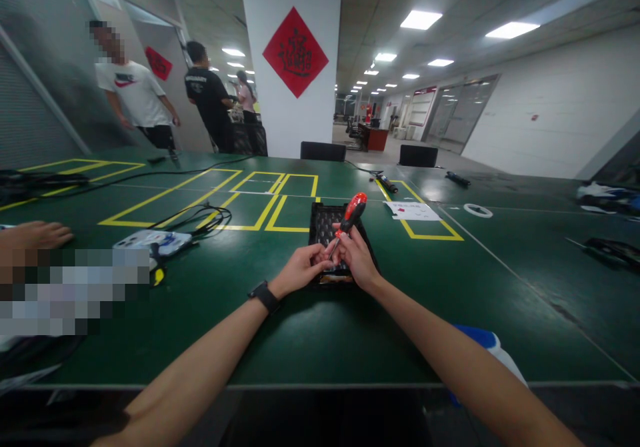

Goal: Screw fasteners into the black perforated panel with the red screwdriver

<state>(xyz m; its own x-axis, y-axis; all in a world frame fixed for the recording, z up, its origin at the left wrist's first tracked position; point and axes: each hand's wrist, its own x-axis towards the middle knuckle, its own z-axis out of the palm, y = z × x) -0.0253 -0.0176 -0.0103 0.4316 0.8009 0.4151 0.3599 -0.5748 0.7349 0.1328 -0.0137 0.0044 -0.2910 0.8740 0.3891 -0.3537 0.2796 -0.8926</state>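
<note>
A screwdriver (353, 212) with a red and black handle points up and to the right, its thin shaft slanting down to the left. My right hand (363, 260) is closed round its lower part, near the collar. Close to the shaft's lower end, my left hand (300, 268) has its fingers pinched together; anything between them is too small to make out. A black watch sits on my left wrist. Beneath both hands lies a black tool case (316, 219) with rows of small slots, partly covered by my hands.
A co-worker's hand (40, 235) rests at the left, near a phone (155, 240) and black cables (213, 219). Ahead to the right lie a white paper sheet (413, 211) and a tape roll (477, 210). A blue and white object (483, 338) sits by my right forearm.
</note>
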